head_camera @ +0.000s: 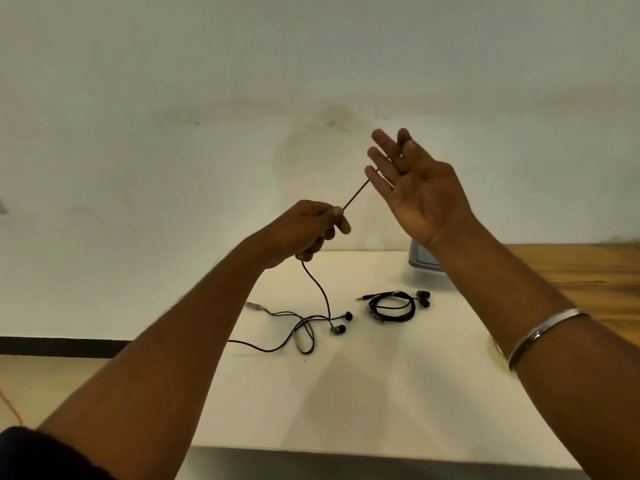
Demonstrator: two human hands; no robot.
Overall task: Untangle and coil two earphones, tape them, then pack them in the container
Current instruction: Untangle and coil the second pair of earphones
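Observation:
Both my hands are raised above the white table (346, 393). My left hand (308, 230) is closed around the cable of a loose black earphone (311, 327). That cable runs taut up to my right hand (415, 188), whose thumb pins the cable's end against the spread fingers. Below my left fist the cable hangs down to a tangle on the table, with two earbuds and an inline piece lying there. A second black earphone (394, 306) lies coiled on the table to the right, its plug pointing left. The grey container (424, 259) stands behind my right wrist, mostly hidden.
A wooden surface (571, 271) adjoins the white table at the right. A pale wall fills the background. A metal bangle (540, 336) sits on my right forearm, with something small and yellowish partly hidden beneath it.

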